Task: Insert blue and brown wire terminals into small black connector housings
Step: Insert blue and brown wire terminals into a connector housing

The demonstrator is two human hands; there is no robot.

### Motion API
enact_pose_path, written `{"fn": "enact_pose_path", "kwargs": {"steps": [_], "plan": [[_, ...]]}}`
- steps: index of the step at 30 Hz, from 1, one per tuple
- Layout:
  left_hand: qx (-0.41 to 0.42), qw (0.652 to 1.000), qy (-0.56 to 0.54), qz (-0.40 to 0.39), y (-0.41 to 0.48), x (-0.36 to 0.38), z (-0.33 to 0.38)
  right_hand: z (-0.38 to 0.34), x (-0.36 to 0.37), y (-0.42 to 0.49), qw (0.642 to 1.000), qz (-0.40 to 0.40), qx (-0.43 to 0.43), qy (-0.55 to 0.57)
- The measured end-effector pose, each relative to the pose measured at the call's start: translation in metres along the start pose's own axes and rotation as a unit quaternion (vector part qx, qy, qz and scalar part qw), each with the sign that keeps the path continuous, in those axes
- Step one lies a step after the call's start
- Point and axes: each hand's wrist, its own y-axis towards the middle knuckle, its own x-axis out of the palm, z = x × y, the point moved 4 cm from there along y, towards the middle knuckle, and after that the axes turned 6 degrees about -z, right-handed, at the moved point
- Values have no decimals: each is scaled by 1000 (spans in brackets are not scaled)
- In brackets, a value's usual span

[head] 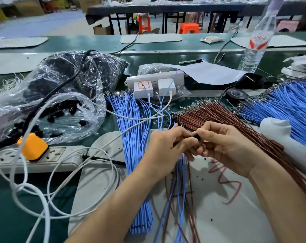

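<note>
Terminal ends and the mating face of the small black plastic connector housing (196,137) are hidden by curled fingers, so seating can't be told; the loose blue and brown wires (181,174) gripped by the left hand (164,149) are cut off at the bottom edge. The housing is pinched at the thumb and forefinger tips of the right hand (227,146), above the white mat (218,225), touching the left fingertips (189,142). Just left of the hands a flat bundle of blue wires (133,137) is laid, behind them a fanned bundle of brown wires (218,113).
</note>
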Motion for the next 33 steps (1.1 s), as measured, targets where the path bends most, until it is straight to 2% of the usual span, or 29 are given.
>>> {"fn": "enact_pose_path", "kwargs": {"steps": [5, 8, 11, 14, 20, 30, 33], "plan": [[-2, 1000, 11, 20, 1, -1, 1, 4, 5, 4, 1000, 4, -5, 23], [20, 997, 28, 68, 1, -5, 5, 14, 13, 11, 985, 11, -1, 173], [74, 990, 84, 84, -1, -7, 12, 17, 22, 12, 961, -58, -3, 271], [65, 990, 93, 79, -1, -7, 12, 17, 29, 8, 961, -118, 20, 251], [53, 994, 72, 59, 0, -8, 10, 16, 26, 7, 975, -69, 29, 208], [94, 990, 72, 78, 1, -8, 10, 13, 22, 11, 977, -123, -38, 172], [91, 992, 0, 91, 2, -10, 13, 9, 29, 8, 969, -153, -47, 188]]}}
